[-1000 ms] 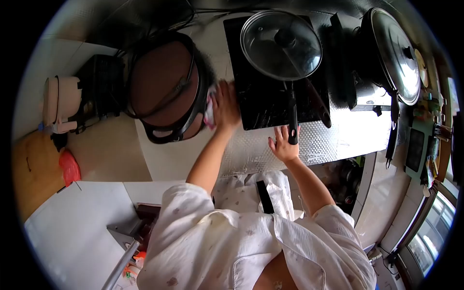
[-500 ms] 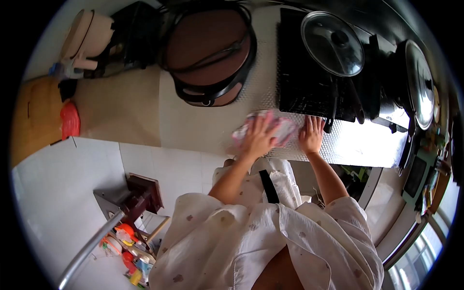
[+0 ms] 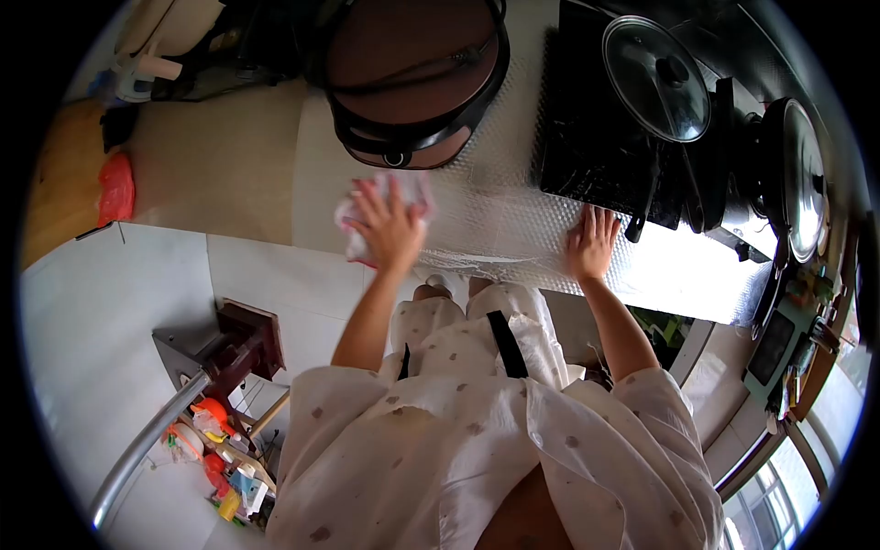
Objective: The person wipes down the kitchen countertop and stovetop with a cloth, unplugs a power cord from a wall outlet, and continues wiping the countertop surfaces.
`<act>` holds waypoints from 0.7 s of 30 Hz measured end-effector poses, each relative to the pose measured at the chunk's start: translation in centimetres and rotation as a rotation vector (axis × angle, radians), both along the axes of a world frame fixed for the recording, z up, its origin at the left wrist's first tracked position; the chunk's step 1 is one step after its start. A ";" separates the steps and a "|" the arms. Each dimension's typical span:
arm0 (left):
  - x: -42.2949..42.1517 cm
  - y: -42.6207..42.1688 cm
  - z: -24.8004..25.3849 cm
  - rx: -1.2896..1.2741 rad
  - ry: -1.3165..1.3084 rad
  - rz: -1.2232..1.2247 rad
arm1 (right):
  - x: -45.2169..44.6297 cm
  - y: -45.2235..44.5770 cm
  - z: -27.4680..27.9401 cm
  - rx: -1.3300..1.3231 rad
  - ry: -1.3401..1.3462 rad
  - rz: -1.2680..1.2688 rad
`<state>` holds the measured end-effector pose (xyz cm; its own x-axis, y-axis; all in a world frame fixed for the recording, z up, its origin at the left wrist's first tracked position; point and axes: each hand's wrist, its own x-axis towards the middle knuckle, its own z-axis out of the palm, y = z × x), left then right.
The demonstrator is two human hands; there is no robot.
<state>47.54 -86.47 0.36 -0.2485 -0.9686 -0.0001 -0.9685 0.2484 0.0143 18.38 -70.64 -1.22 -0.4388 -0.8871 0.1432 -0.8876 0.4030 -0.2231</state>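
Observation:
My left hand presses down on a pink-and-white cloth, its fingers spread over it on the foil-covered counter. Part of the cloth is hidden under the palm. Further right, my right hand rests on the foil near the counter's front edge, fingers extended and holding nothing. Its fingertips lie just below the black stove top. Beyond the left hand stands a brown round appliance with a black rim and a cord lying over its top.
A pan with a glass lid sits on the stove, its handle pointing towards me. Another lidded pan stands further right. A red plastic bag lies at the far left. Below stand a dark red stool and a metal rail.
My left hand has slid the cloth leftwards along the counter, to below the brown appliance. My right hand stays near the stove's front edge. The view has shifted slightly.

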 end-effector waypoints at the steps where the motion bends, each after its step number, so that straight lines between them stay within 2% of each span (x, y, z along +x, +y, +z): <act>1: -1.9 2.2 0.6 0.067 -0.003 -0.118 | 0.0 0.0 0.1 -0.006 -0.017 -0.003; 3: -6.5 5.7 1.5 0.145 0.089 -0.316 | -0.2 0.0 0.5 -0.017 -0.042 -0.009; 5: -11.3 8.4 1.1 0.203 0.180 -0.510 | -0.9 0.3 0.5 -0.105 -0.247 -0.005; 7: -15.4 10.1 1.0 0.261 0.223 -0.673 | -1.6 0.8 -0.1 -0.151 -0.294 0.008; 9: -15.7 10.5 -0.1 0.279 0.202 -0.752 | -2.0 1.0 -0.1 -0.180 -0.362 0.066; 12: -12.8 9.5 -0.7 0.199 0.346 -0.867 | -1.7 1.1 0.0 -0.142 -0.279 0.087; 13: -10.7 9.0 -0.6 0.165 0.412 -0.826 | -1.6 0.9 -0.1 -0.118 -0.223 0.071; 14: -8.1 7.7 0.1 0.199 0.372 -0.803 | -1.5 0.8 -0.2 -0.109 -0.169 0.088; 16: -2.8 4.3 1.3 0.362 0.348 -0.636 | -1.1 0.6 -0.4 -0.103 -0.142 0.086; 18: 4.3 1.4 0.3 0.061 0.213 -0.451 | -1.0 0.6 -0.5 -0.080 -0.074 0.080; 20: 10.6 -2.9 0.1 -0.060 0.080 -0.241 | -1.0 0.5 -0.7 -0.080 -0.048 0.077; 21: 13.6 -4.4 -1.7 -0.189 0.030 -0.134 | -0.7 0.5 -0.7 -0.073 -0.026 0.069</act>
